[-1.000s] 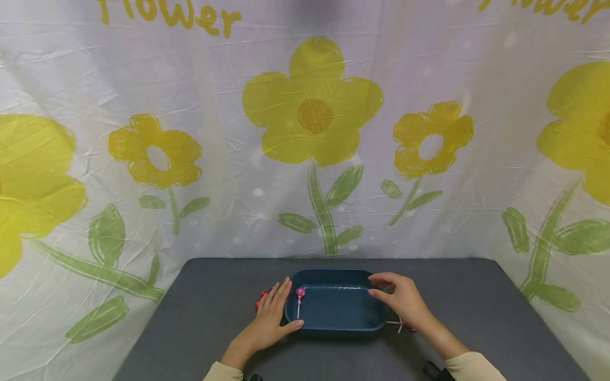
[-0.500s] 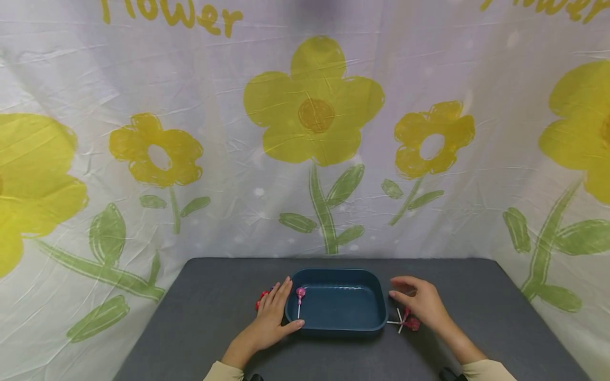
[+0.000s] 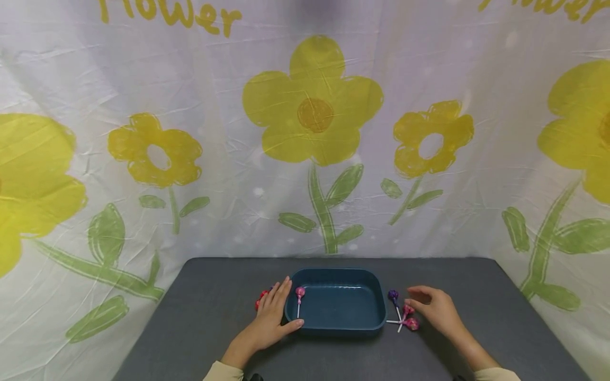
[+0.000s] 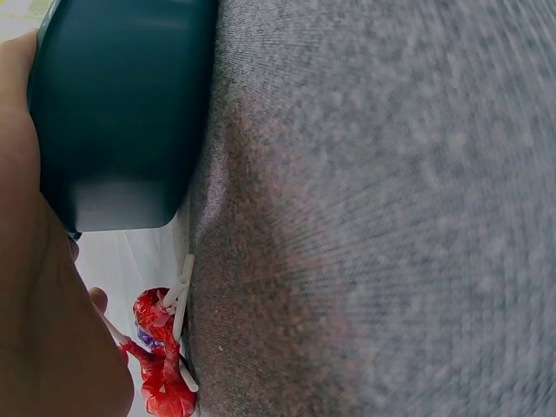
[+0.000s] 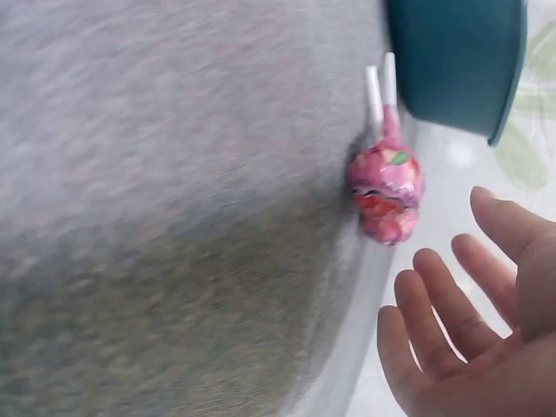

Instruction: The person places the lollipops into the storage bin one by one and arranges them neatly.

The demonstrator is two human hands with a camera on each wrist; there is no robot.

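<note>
A dark teal rectangular tray (image 3: 343, 330) stands on the table, and one pink lollipop (image 3: 299, 292) lies along its left inner side. My left hand (image 3: 271, 320) rests on the tray's left rim with fingers extended. Several red-wrapped lollipops (image 4: 165, 391), partly hidden by that hand in the head view, lie left of the tray. My right hand (image 3: 436, 309) hovers right of the tray with fingers loosely bent, holding nothing. Just left of it lie pink lollipops (image 3: 412, 324) and a purple lollipop (image 3: 393, 295), their white sticks crossing.
The grey cloth-covered table (image 3: 214, 286) extends around the tray to rounded back corners. Behind it hangs a white curtain (image 3: 229, 185) printed with yellow flowers.
My right hand has moved from over the tray's right rim out to the right, uncovering the pink and purple lollipops there. The left hand and the tray have stayed put.
</note>
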